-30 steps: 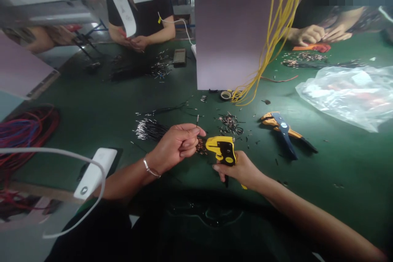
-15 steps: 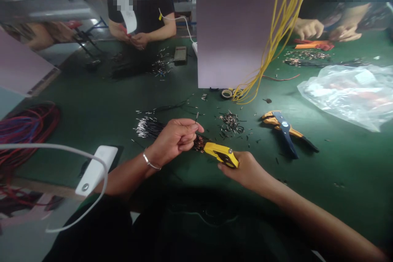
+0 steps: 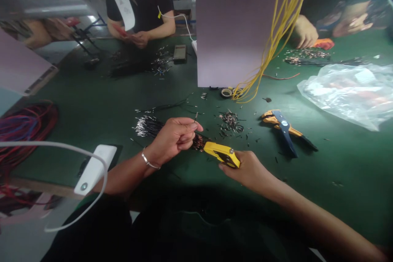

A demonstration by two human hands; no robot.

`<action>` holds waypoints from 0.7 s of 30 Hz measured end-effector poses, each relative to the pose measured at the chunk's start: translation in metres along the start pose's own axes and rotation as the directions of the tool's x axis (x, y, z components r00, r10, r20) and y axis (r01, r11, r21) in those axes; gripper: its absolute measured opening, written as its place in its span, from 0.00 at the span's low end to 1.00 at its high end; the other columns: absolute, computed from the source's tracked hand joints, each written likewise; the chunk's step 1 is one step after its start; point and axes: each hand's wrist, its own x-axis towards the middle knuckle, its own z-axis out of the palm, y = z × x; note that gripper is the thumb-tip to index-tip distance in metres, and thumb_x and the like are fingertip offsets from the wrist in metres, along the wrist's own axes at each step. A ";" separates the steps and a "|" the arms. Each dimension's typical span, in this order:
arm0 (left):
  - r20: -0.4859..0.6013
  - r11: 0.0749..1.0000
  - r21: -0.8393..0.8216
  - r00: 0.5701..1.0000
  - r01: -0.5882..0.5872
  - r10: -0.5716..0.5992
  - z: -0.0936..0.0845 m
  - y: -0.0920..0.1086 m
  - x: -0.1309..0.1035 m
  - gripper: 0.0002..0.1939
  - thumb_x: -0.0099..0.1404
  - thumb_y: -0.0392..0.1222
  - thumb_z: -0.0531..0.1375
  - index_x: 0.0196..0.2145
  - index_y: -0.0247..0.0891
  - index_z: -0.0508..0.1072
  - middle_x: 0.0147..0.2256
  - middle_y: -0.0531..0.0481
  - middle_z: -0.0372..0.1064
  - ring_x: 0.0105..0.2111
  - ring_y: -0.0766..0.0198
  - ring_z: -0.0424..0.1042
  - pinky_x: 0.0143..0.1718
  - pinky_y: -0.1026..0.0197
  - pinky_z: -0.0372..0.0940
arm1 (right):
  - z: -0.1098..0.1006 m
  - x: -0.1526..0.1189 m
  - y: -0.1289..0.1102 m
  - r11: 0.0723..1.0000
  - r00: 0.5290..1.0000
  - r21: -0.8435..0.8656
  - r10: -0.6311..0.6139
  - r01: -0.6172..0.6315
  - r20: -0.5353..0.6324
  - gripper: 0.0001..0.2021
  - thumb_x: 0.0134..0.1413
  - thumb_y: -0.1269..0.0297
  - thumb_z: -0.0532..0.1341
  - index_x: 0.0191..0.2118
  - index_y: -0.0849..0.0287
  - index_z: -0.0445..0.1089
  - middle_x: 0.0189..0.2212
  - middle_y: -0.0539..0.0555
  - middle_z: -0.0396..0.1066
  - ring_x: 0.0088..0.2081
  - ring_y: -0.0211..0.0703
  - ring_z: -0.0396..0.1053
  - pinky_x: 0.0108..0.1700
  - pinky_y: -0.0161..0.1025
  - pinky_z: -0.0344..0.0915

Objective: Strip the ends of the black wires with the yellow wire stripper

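Observation:
Between thumb and index finger, my left hand [image 3: 179, 133] pinches a thin wire [image 3: 195, 117] whose tip points up. A silver bracelet circles that wrist. My right hand [image 3: 248, 168] is wrapped round a yellow crimping tool [image 3: 220, 152], its handles mostly hidden by the palm. Under my left hand lies a bundle of short black wires [image 3: 153, 126], with silvery ends at the left and bare copper ends [image 3: 199, 142] at the right, close by the tool. A heap of small wire offcuts [image 3: 231, 123] lies just beyond.
An orange and dark blue wire stripper [image 3: 284, 125] lies to the right. Behind are a clear plastic bag [image 3: 346, 94], hanging yellow wires [image 3: 273, 49] and tape rolls [image 3: 226, 93]. At left are a white device [image 3: 95, 170] and red and blue wire coils [image 3: 27, 127]. Co-workers' hands [image 3: 141, 39] work across the green table.
My hands, the wire and the yellow crimping tool have barely moved. At the far right, a co-worker's hand has shifted over the orange tool there.

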 end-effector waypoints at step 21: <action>0.008 1.000 0.014 1.000 -0.018 0.018 -0.004 -0.006 0.004 0.06 0.59 0.36 0.61 0.27 0.31 0.75 0.13 0.61 0.42 0.13 0.78 0.41 0.15 0.68 0.38 | -0.013 -0.003 -0.009 0.993 0.996 -0.116 0.010 0.000 0.085 0.10 0.47 0.60 0.59 0.23 0.62 0.66 0.16 0.46 0.59 0.19 0.33 0.54 0.21 0.32 0.52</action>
